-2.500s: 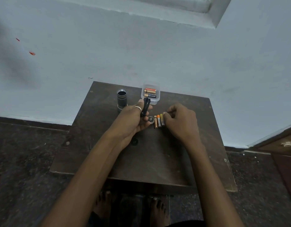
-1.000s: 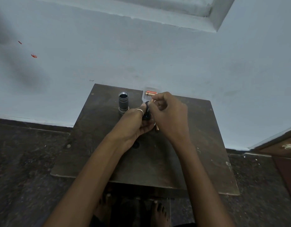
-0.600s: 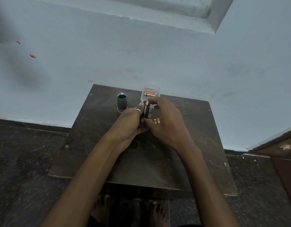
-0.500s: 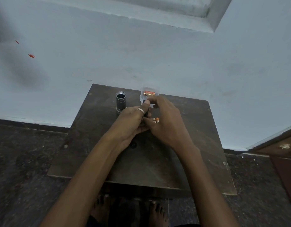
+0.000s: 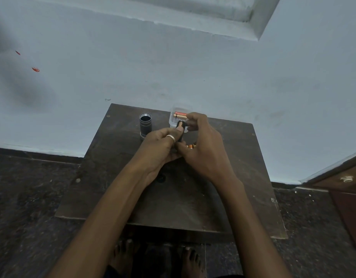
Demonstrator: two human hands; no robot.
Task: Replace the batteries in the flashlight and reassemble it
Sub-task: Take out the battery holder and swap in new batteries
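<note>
My left hand [image 5: 159,147] grips a black battery holder [image 5: 180,137] upright over the table, its thumb on the copper end of a battery [image 5: 180,124] seated in the holder. My right hand [image 5: 203,145] is against the holder's right side, with its curled fingers pinching the battery's top end. The grey flashlight body [image 5: 145,125] stands upright and open-topped to the left of my hands. Loose batteries [image 5: 191,146] lie on the table, mostly hidden under my right hand.
A clear plastic box [image 5: 173,122] with an orange battery [image 5: 180,114] sits at the back of the small dark wooden table [image 5: 193,201]. The blue wall is right behind it. A wooden cabinet [image 5: 343,183] stands at the right; bare feet show below the table's front edge.
My right hand left the loose batteries, brought one battery up to the holder and set it in. The left hand has kept hold of the holder in about the same place.
</note>
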